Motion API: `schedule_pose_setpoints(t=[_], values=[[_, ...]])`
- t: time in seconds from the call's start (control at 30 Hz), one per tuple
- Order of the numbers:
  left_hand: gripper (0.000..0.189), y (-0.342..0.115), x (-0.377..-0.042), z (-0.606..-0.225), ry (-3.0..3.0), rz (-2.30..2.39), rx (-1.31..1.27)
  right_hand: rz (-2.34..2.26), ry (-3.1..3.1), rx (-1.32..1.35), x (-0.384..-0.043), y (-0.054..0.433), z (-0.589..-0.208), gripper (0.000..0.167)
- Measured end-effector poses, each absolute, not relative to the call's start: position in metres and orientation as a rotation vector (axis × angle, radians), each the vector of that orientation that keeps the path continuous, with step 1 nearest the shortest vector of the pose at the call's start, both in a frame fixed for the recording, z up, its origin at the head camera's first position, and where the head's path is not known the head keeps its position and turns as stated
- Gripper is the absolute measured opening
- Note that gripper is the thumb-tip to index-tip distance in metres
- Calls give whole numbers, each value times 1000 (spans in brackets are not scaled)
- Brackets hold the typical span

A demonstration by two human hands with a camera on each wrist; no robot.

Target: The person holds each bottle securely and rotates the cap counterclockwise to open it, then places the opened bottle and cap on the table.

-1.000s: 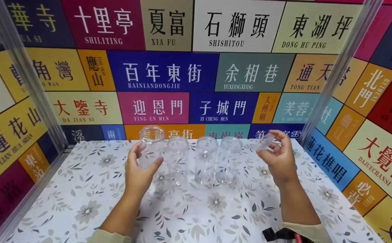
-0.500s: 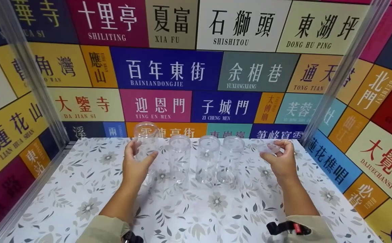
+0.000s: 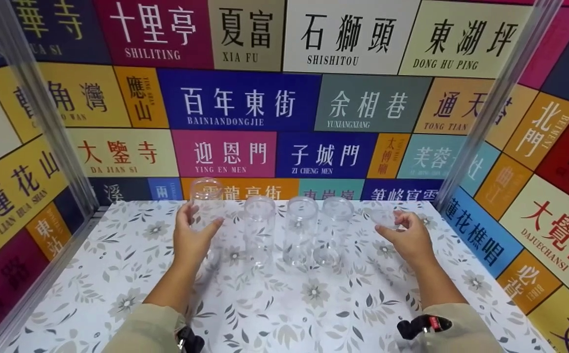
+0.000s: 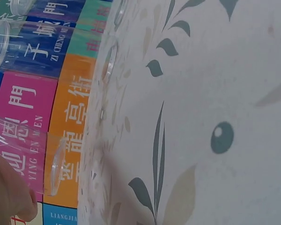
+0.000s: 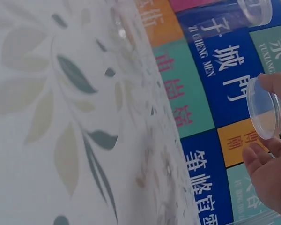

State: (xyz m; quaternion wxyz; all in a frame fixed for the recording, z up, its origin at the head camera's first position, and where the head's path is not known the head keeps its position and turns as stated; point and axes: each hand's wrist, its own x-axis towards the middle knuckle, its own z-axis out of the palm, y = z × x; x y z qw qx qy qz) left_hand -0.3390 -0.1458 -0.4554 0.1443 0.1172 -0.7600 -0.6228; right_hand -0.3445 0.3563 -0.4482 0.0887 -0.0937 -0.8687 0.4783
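Observation:
My left hand (image 3: 193, 235) grips a clear plastic jar (image 3: 207, 197) around its side, thumb on the right. In the left wrist view the bottom of this jar (image 4: 56, 164) hangs above the tabletop. At the right, my right hand (image 3: 408, 239) pinches a thin clear round lid (image 3: 383, 216) between thumb and fingers, above the table. The right wrist view shows the lid (image 5: 262, 108) with its raised rim. Between the hands stand three similar clear jars: a left one (image 3: 259, 230), a middle one (image 3: 300, 233) and a right one (image 3: 337, 230), the last two close together.
The table has a white cloth (image 3: 313, 314) printed with grey leaves and flowers. Colourful panels with Chinese lettering (image 3: 240, 100) wall in the back and both sides. Clear upright posts stand at the left corner (image 3: 49, 103) and right corner (image 3: 495, 105).
My left hand has moved left with the jar, away from the three standing jars. My right hand has lowered slightly and turned the lid from steeply tilted to flatter. The standing jars stay put.

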Motion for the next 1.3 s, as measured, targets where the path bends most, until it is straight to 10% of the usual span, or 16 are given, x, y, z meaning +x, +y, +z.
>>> schedule_pose_setpoints(t=[0.47, 0.87, 1.3], values=[[97, -154, -350, -471, -2181, -1788, 341, 1172, -2777, -283, -355, 371, -470, 58], [98, -156, -364, -474, -2224, -1835, 390, 1191, -2881, -172, -367, 377, -486, 99], [101, -158, -372, -478, -2281, -1838, 435, 1134, -2969, -203, -371, 379, -497, 100]])
